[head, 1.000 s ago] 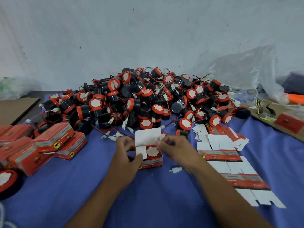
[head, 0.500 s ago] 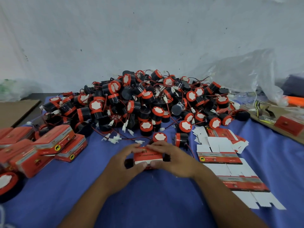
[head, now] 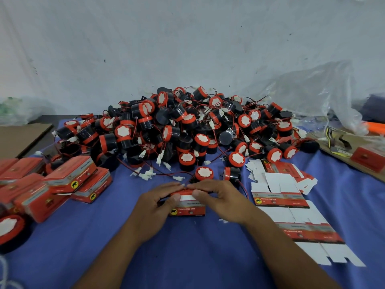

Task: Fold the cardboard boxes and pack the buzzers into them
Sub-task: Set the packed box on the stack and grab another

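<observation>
A small red cardboard box (head: 188,209) stands on the blue cloth in front of me. My left hand (head: 155,202) grips its left end and my right hand (head: 220,200) grips its right end, fingers curled over the top and both thumbs on the white tuck flap at the front. The buzzer inside is hidden. Behind it lies a big pile of black and red buzzers (head: 187,130) with red wires. Flat unfolded boxes (head: 280,197) lie to the right.
Several closed red boxes (head: 70,178) are stacked at the left. A brown cardboard sheet (head: 18,138) lies at far left. A clear plastic bag (head: 312,92) and a cardboard board with tools (head: 341,147) sit at the right. One large buzzer (head: 10,230) lies at the left edge.
The box's white lid stood open with the buzzer showing; now the lid is folded down, the box is turned with its printed side towards me, and both hands cover its top.
</observation>
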Demonstrator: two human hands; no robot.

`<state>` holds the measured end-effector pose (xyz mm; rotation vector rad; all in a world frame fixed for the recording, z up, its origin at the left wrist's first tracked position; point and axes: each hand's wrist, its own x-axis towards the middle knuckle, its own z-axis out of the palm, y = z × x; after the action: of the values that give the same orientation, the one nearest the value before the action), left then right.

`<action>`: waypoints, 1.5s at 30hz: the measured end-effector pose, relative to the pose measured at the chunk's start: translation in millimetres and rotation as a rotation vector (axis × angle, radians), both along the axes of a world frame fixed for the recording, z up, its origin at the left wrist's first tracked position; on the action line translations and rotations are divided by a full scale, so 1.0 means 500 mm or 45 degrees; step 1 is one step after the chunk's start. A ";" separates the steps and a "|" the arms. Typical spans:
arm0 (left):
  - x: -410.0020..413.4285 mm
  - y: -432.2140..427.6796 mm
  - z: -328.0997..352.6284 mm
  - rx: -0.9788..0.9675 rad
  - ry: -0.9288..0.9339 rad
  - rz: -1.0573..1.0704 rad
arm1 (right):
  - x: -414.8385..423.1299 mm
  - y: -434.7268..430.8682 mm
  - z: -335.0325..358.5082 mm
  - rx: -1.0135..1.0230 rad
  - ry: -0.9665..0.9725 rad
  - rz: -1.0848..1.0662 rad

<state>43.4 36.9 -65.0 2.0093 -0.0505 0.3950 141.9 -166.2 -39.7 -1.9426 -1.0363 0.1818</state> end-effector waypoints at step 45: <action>-0.009 0.009 0.009 0.730 -0.288 0.102 | -0.021 0.041 -0.040 -0.035 -0.842 -0.036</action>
<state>39.1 41.5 -60.4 2.5241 -0.2488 0.7206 131.5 -145.9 -59.7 -2.0877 -1.4226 -0.4990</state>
